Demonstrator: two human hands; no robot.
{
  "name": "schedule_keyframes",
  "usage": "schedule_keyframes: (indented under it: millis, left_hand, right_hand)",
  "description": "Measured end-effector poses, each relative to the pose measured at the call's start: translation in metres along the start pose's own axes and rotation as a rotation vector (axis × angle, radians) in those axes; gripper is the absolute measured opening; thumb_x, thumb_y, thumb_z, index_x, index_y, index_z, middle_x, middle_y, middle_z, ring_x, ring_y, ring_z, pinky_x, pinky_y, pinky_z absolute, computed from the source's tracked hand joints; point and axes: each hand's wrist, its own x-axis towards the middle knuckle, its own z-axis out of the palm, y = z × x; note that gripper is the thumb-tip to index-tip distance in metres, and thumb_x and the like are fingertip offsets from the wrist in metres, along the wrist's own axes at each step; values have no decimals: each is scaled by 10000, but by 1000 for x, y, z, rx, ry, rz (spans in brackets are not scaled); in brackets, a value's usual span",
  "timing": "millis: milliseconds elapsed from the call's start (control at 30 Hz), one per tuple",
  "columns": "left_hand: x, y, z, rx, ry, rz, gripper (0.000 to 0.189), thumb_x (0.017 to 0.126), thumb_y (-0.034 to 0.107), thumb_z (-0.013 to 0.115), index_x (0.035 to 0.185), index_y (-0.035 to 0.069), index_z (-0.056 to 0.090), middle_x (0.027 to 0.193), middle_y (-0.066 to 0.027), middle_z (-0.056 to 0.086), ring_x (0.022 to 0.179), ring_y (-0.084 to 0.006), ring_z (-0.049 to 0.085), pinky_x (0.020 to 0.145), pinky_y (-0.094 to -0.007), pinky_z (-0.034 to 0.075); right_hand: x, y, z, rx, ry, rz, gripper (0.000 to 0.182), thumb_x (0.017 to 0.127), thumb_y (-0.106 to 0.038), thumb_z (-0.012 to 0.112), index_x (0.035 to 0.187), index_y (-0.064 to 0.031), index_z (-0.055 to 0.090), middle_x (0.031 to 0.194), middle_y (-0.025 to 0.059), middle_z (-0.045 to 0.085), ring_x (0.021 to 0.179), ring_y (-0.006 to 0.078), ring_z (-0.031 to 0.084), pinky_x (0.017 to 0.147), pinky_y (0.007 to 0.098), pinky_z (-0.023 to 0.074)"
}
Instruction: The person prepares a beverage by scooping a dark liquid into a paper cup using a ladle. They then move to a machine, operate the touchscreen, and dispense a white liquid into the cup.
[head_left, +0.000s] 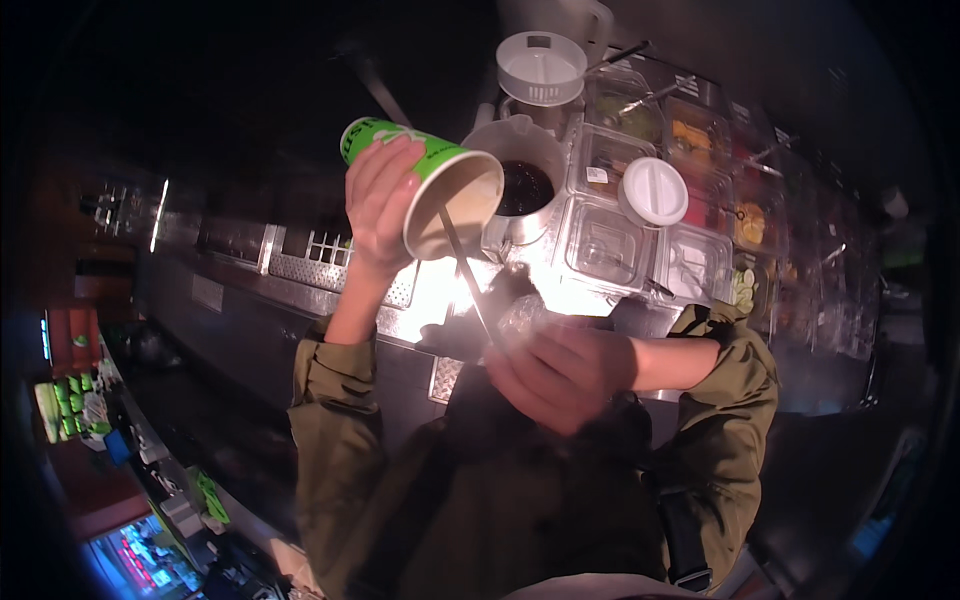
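My left hand (384, 199) is wrapped around a green and white paper cup (454, 202) that bears writing. The cup is tilted over, its open mouth turned toward me and to the right, and its pale inside shows. A long thin metal rod (469, 281), perhaps a spoon handle, runs from the cup's mouth down to my right hand (559, 371). The fingers of that hand are curled around the rod's lower end. Close by those fingers is a clear, shiny plastic thing (523, 319), too blurred to name. Just right of the cup stands a pitcher (529, 187) of dark liquid.
Clear lidded tubs (607, 240) fill the counter's right side, several with cut fruit (690, 136). A white round lid (654, 191) rests on them. Behind the pitcher is a white strainer-like lid (541, 67). A perforated metal drain tray (300, 271) lies left.
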Motion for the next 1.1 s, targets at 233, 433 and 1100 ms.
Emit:
schedule_keyframes:
  millis: [233,433,1100]
  left_hand:
    - [26,-23,21,-59,-184,78,667,679,131,740,1221,65,357,1120,-197,522,1008,-348,539,884,-453,434]
    - [49,-13,24,-6,-129,-13,774,572,96,817,1211,26,386,1153,-184,509,1050,-309,516,886,-358,449]
    - [42,-10,32,117,-682,-128,724,508,99,752,1168,49,459,1124,-101,498,1025,-275,489,862,-400,357]
  right_hand:
    - [-7,-1,25,-76,89,169,246,655,-85,568,838,79,588,698,101,538,610,169,532,480,218,435]
    - [-1,0,-3,-152,193,228,256,645,-48,568,850,106,566,696,111,531,611,178,533,472,221,442]
    - [-30,89,-25,717,427,1379,225,906,-148,493,822,55,544,636,97,586,512,127,597,451,223,474]
